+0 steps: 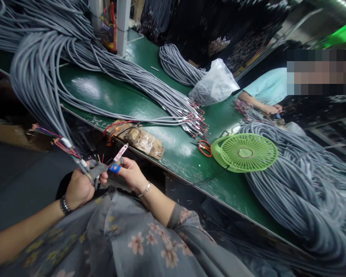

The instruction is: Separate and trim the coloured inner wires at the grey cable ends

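Observation:
My left hand [80,186] is closed round the ends of several grey cables [83,165], low in front of my lap. Its finger wears a grey wrap [99,169]. Thin coloured wires [66,146] fan out of the cable ends above this hand. My right hand [132,176] pinches a small flat pink tool [120,153] with a hole at its tip, close beside the wires at my left fingertips. A blue piece [114,168] sits at the right thumb; whether it is part of the tool or a thumb cover I cannot tell.
Bundled grey cables [150,84] cross the green table [173,142]. A wooden block [144,140] lies at its near edge, with orange-handled scissors [205,148] and a green fan [245,153] to the right. Beyond are a plastic bag [215,84] and a co-worker's hands [272,109].

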Demonstrator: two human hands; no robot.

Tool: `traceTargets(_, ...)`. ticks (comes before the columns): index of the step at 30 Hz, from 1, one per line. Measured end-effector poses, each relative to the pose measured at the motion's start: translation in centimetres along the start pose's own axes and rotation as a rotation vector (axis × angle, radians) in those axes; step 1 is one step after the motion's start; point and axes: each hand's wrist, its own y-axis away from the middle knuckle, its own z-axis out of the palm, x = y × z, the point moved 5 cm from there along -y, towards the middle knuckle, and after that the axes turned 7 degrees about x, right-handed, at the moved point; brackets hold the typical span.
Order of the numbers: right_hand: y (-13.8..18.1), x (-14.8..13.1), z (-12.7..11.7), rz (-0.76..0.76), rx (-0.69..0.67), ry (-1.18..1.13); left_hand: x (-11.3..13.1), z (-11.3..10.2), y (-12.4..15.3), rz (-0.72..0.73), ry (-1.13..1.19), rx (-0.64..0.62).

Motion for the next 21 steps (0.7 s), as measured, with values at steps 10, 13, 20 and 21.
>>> traceTargets(10, -1.7, -0.1, -1.5, 0.115, 0.02, -0.156, 0.9, 0.4, 0.8, -0.008, 0.031, -0.027)
traceTargets(13, -2.1, -0.9, -1.0, 0.04, -0.02, -0.098, 0.6, 0.7, 1.0, -0.041, 0.024, -0.021)
traceTargets(20, -2.1, -1.5, -1.3, -0.241, 0.22, 0.032, 0.4, 1.0, 1.0, -0.047, 0.036, 0.024)
traceTargets(21, -2.2, -1.5, -1.3, -0.251, 0.232, 0.029, 0.4, 1.0, 0.9, -0.043, 0.032, 0.026)
